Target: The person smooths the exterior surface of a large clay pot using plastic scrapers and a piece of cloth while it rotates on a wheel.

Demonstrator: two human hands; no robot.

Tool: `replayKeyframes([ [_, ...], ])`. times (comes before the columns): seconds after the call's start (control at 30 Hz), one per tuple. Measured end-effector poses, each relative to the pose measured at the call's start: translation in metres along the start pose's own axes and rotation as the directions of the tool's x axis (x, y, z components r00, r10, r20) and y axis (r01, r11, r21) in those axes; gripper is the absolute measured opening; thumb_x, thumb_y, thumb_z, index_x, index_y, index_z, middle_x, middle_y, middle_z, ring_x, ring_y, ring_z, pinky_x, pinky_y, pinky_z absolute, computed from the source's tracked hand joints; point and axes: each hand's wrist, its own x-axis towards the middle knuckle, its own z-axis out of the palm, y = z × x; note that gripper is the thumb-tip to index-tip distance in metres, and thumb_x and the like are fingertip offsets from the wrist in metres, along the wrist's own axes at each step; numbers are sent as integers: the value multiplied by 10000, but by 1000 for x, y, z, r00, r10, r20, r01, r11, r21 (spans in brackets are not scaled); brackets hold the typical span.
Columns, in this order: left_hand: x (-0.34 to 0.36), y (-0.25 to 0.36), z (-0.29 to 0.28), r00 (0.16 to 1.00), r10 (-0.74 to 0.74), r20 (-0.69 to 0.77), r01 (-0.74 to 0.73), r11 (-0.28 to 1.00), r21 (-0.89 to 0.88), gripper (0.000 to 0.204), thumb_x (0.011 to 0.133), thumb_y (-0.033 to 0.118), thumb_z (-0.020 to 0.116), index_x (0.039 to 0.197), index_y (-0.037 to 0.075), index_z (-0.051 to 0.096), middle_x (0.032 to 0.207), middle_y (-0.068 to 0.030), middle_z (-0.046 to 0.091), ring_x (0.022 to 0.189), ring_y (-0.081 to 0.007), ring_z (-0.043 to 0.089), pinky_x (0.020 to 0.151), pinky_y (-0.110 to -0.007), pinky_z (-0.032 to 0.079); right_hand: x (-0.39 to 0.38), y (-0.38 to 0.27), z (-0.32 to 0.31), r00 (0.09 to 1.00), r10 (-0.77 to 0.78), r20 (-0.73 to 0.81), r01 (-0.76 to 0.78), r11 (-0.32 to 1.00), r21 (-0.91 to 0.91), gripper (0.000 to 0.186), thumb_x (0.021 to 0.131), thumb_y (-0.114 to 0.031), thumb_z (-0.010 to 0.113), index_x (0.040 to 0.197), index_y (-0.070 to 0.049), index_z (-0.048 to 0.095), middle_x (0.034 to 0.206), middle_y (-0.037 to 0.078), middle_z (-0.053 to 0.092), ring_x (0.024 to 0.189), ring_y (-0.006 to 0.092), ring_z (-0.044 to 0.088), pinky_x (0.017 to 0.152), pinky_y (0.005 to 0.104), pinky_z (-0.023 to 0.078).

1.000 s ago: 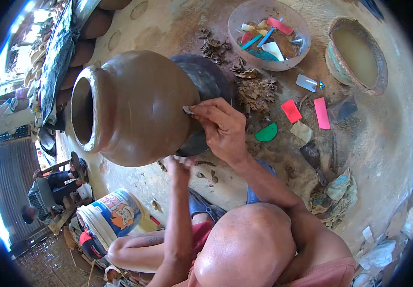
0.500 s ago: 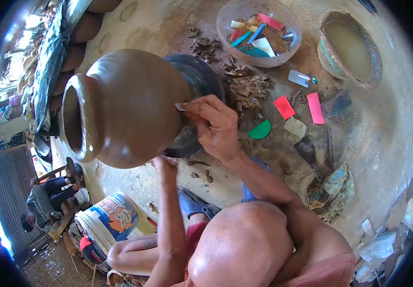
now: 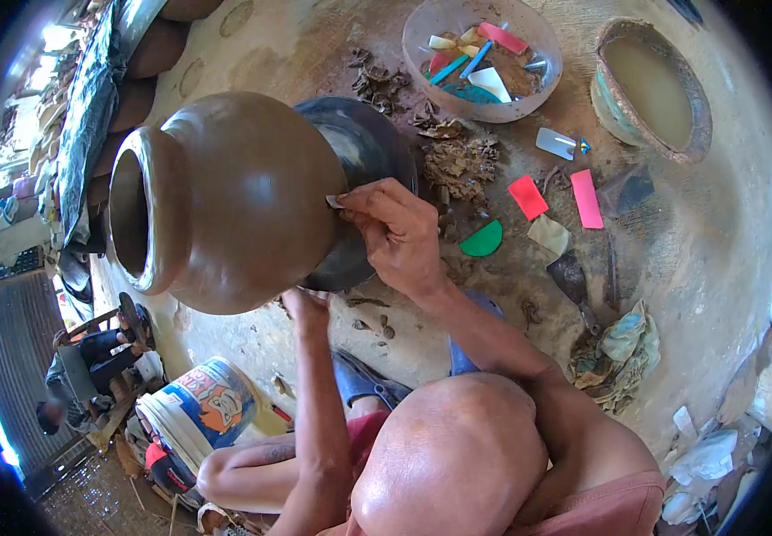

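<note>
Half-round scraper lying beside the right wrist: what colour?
Green: the half-round scraper shows best in the head view.

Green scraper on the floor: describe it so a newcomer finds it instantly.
Start at the large brown clay pot lying on its side, and go past the right hand that presses a small scraper against it. Beside that hand, on the dusty floor, lies the green plastic scraper. It is the only green half-moon piece; the nearby pink scrapers are rectangular.

Large brown round-bellied clay pot (image 3: 243, 196) lies tilted on a dark dish-shaped base (image 3: 377, 152). Right hand (image 3: 399, 234) presses a small pale scraper (image 3: 336, 202) against its wall; left hand (image 3: 306, 305) supports underneath. Clear plastic bowl of coloured scrapers (image 3: 482, 61) beyond.
</note>
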Motion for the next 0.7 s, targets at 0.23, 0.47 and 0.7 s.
replayKeyframes([
  [0.23, -32, -103, 10, 995, 18, 97, -22, 999, 46, 761, 988, 712, 479, 1473, 125, 470, 1379, -121, 588, 986, -271, 667, 825, -428, 582, 0, 6, -2, 999, -13, -34, 13, 1000, -11, 366, 804, 227, 598, 1036, -5, 760, 973, 122, 713, 852, 198, 734, 745, 284, 605],
  [0.47, 0, -2, -13, 973, 114, 199, -119, 993, 14, 674, 1034, 595, 451, 1481, 91, 458, 1426, -132, 561, 1246, -315, 612, 943, -485, 584, -1, 4, -3, 1000, -4, -30, 3, 1000, -27, 401, 784, 244, 576, 1042, -2, 759, 971, 118, 711, 846, 195, 731, 734, 289, 603],
  [0.7, -41, -95, 39, 998, 64, -6, -63, 998, 21, 744, 1008, 677, 484, 1510, 129, 449, 1423, -124, 573, 1291, -310, 583, 1019, -455, 548, -5, 11, 3, 999, 10, -33, -10, 1000, 2, 367, 783, 242, 581, 1020, 16, 747, 947, 127, 713, 834, 211, 730, 723, 298, 598],
])
